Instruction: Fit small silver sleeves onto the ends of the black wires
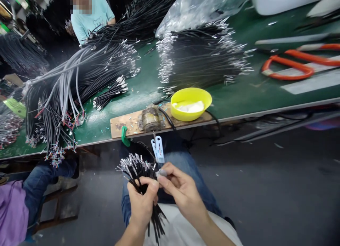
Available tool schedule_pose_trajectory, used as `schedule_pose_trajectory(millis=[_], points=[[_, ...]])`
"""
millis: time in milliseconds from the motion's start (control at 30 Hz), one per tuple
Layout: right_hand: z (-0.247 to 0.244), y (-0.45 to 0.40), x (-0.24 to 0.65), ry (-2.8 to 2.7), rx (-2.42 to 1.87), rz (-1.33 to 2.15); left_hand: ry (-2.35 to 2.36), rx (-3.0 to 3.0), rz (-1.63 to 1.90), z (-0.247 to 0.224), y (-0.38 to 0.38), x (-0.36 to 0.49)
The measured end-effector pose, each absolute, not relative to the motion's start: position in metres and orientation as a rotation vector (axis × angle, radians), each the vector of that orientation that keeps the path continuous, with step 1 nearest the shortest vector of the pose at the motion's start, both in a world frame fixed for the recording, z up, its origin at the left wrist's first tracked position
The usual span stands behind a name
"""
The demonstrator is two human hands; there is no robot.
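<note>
My left hand (pixel 143 200) is closed round a bundle of black cables (pixel 158 221) over my lap. Their silvery stripped ends (pixel 135 164) fan out above the fist, and the tails hang below it. Close beside it, my right hand (pixel 180 189) pinches at the bundle's right edge. A small greyish covering (pixel 161 172) shows at its thumb and finger; what the fingertips grip is hidden. Just above the hands, a light blue clothespin (pixel 158 149) hangs below a small motor-like device (pixel 151 119) on a wooden board (pixel 117 127).
A yellow bowl (pixel 183 113) of white material stands on the board, beside a green clamp (pixel 124 136). Cable piles (pixel 196 58) and grey cables (pixel 71 72) cover parts of the green table (pixel 143 86). Orange-handled scissors (pixel 289 67) lie right. A person in a light blue shirt (pixel 91 14) is opposite.
</note>
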State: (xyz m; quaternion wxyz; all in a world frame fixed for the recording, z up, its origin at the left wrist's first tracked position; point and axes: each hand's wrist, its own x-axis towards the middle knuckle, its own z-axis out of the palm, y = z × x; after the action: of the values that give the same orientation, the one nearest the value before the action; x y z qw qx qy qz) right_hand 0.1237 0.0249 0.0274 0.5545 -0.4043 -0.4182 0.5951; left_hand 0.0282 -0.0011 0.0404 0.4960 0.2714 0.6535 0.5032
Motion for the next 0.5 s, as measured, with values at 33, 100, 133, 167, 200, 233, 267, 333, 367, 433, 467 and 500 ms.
schedule_pose_trajectory(millis=[33, 100, 133, 167, 200, 233, 267, 333, 367, 433, 467, 500], points=[[0.028, 0.025, 0.124, -1.014, -0.992, 1.313, 1.587, 0.635, 1.232, 0.041, 0.0, 0.029], [0.029, 0.027, 0.125, -1.063, -1.001, 1.236, 1.567, 0.579, 1.248, 0.041, 0.002, 0.028], [0.029, 0.029, 0.126, -1.059, -0.966, 1.295, 1.547, 0.573, 1.244, 0.041, 0.003, 0.027], [0.028, 0.031, 0.128, -1.021, -0.907, 1.419, 1.524, 0.597, 1.23, 0.041, 0.004, 0.025], [0.027, 0.033, 0.13, -0.958, -0.83, 1.596, 1.502, 0.65, 1.212, 0.041, 0.004, 0.022], [0.027, 0.035, 0.132, -0.879, -0.75, 1.788, 1.485, 0.722, 1.204, 0.042, 0.005, 0.02], [0.026, 0.038, 0.135, -0.8, -0.684, 1.963, 1.469, 0.794, 1.206, 0.044, 0.005, 0.019], [0.028, 0.042, 0.139, -0.71, -0.652, 2.172, 1.462, 0.884, 1.254, 0.047, 0.006, 0.018], [0.03, 0.045, 0.141, -0.723, -0.689, 2.189, 1.474, 0.904, 1.273, 0.05, 0.007, 0.018], [0.034, 0.05, 0.144, -0.844, -0.826, 2.056, 1.527, 0.92, 1.291, 0.055, 0.007, 0.02], [0.036, 0.052, 0.145, -0.922, -0.908, 1.925, 1.559, 0.929, 1.288, 0.057, 0.008, 0.021], [0.038, 0.054, 0.146, -0.989, -0.987, 1.768, 1.59, 0.932, 1.289, 0.059, 0.008, 0.022]])
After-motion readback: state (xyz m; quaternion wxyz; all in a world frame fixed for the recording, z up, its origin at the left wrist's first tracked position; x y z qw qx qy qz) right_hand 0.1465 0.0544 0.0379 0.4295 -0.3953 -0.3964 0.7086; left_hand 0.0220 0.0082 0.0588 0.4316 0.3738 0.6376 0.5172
